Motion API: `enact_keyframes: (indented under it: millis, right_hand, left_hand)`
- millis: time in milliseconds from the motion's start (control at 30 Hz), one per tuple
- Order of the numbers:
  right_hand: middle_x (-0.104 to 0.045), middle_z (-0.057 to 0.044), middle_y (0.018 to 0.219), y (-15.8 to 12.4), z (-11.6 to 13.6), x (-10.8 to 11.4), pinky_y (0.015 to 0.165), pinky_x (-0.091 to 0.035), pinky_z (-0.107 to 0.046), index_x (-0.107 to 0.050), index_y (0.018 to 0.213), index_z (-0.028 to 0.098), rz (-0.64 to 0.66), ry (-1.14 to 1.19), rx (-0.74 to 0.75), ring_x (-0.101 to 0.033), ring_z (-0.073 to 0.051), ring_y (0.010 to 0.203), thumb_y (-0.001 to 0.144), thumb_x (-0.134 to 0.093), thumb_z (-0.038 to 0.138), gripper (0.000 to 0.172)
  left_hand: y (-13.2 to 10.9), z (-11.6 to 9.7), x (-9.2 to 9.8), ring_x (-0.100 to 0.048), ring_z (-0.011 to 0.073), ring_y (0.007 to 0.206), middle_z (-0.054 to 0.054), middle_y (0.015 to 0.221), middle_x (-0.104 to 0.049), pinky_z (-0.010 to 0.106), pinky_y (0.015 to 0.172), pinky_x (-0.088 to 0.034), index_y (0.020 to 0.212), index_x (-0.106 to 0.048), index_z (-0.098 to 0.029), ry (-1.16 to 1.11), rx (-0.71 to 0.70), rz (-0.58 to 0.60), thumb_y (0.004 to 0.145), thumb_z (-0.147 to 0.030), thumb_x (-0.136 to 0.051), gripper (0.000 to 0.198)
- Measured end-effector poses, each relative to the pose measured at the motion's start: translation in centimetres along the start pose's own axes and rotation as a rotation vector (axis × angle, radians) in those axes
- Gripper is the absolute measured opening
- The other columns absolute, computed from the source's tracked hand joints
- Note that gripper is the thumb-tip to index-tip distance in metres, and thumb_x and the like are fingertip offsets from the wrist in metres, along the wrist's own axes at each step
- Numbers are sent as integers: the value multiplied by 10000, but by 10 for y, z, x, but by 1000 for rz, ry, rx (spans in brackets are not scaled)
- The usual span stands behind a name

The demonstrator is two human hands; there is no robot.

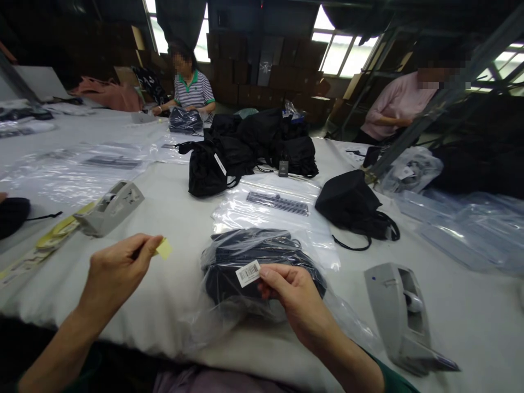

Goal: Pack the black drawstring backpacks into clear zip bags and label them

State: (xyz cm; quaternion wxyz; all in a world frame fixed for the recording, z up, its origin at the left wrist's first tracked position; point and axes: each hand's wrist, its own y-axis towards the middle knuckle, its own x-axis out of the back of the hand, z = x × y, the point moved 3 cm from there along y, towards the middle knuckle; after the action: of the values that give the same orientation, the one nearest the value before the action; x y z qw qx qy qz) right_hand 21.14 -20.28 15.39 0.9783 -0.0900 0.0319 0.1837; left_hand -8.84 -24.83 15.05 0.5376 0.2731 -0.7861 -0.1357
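My left hand [118, 270] is closed in a pinch on a small yellow slip [164, 248], held up above the white table [172, 207]. My right hand [292, 297] pinches a white barcode label [248, 273] against a clear plastic bag with a black garment [254, 267] lying in front of me. The two hands are apart, the bag between them and slightly right.
A grey tape dispenser [110, 207] stands at the left and another grey tape dispenser [403, 316] at the right. Empty clear bags [278, 204] and black bags [354, 207] lie beyond. A pile of black bags [262, 144] sits mid-table. Two other people [190, 87] work at the far side.
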Motion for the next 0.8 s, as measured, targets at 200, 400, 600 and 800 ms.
enact_keyframes:
  millis: [200,400,600,800]
  right_hand:
    - [-648,-41,652,4,-9,5,571,-420,-249,-762,754,137,-34,104,-81,-535,-134,620,779,-729,449,314]
    - [-650,-34,662,11,-7,12,582,-406,-252,-747,740,141,-34,43,-93,-525,-128,616,807,-691,447,318]
    - [-566,7,587,23,10,11,550,-323,-244,-659,624,143,146,-219,-77,-456,-105,572,859,-604,366,328]
    - [-486,29,556,24,15,6,503,-272,-241,-668,681,134,251,-410,-60,-377,-94,530,874,-535,324,302]
  left_hand:
    - [25,55,-69,-584,180,621,25,645,-617,275,601,-343,715,-597,-197,174,-88,93,944,-459,-405,397]
    - [31,60,-97,-624,238,809,134,1165,-642,306,686,-426,1204,-614,-188,169,-37,207,910,-497,-435,462]
    - [44,-52,-60,-520,131,580,24,746,-672,234,564,-401,944,-709,-177,-568,109,629,876,-548,-500,431]
    - [38,-127,-56,-527,121,615,5,666,-625,218,559,-385,780,-670,-140,-863,39,1165,812,-395,-618,262]
